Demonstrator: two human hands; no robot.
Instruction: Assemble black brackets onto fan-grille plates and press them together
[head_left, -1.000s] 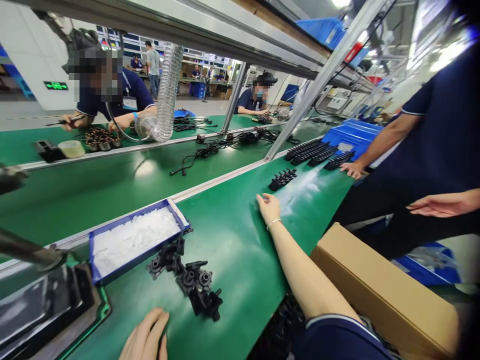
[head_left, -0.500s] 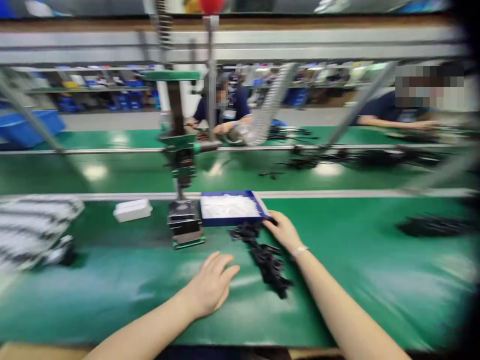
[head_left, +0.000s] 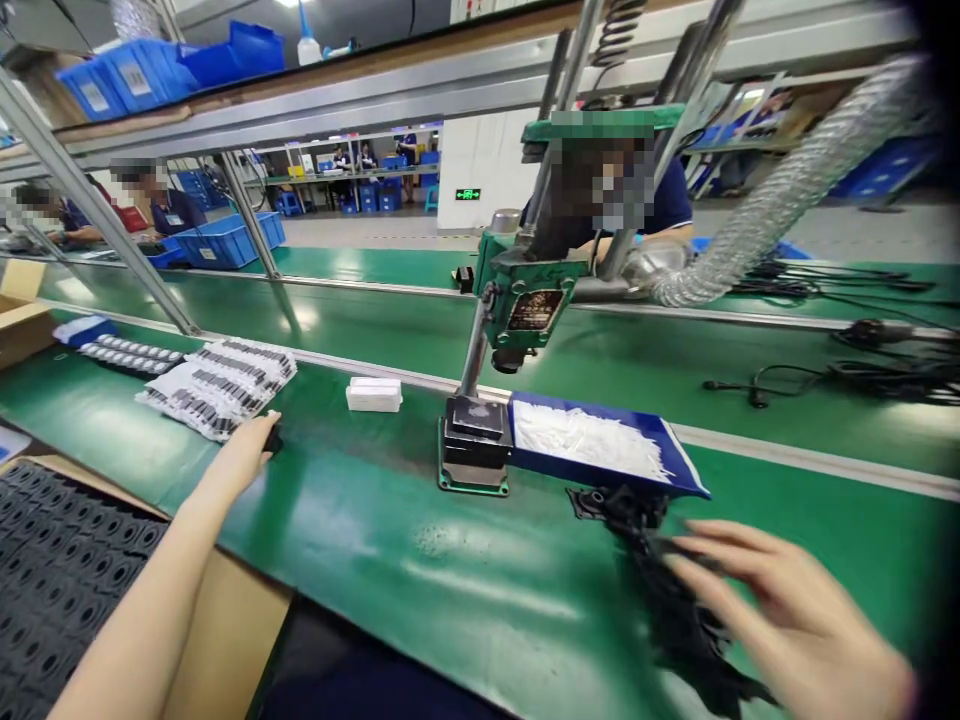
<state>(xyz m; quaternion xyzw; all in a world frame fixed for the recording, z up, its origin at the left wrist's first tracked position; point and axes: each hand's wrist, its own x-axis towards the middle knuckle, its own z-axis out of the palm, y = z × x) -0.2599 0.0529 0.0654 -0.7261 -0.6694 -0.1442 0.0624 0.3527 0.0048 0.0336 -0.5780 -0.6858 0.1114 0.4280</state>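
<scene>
My left hand (head_left: pixel 247 448) reaches far out to the left, its fingers closed round a small black part (head_left: pixel 274 438) mostly hidden by them. Just beyond it lie rows of white pieces with black bands (head_left: pixel 225 375). At the right, my right hand (head_left: pixel 780 590) is smeared by motion over a heap of black plastic parts (head_left: pixel 675 610). Its thumb and fingers close on a black part at the heap's upper side. Behind the heap sits a blue tray (head_left: pixel 600 474) full of thin white strips (head_left: pixel 589 440). Left of the tray stands a green press (head_left: pixel 529 300) above a black block (head_left: pixel 476 440).
A white box (head_left: pixel 374 394) lies left of the press. Below my left arm, a carton holds black molded parts (head_left: pixel 60 570). Metal posts (head_left: pixel 251 215) rise along the bench. Black cables (head_left: pixel 892 380) lie across it, where a person works behind the press.
The view has swung left. My left hand has gone from the bench's middle to the black part by the white rows. My right hand has left the tray's corner for the black heap.
</scene>
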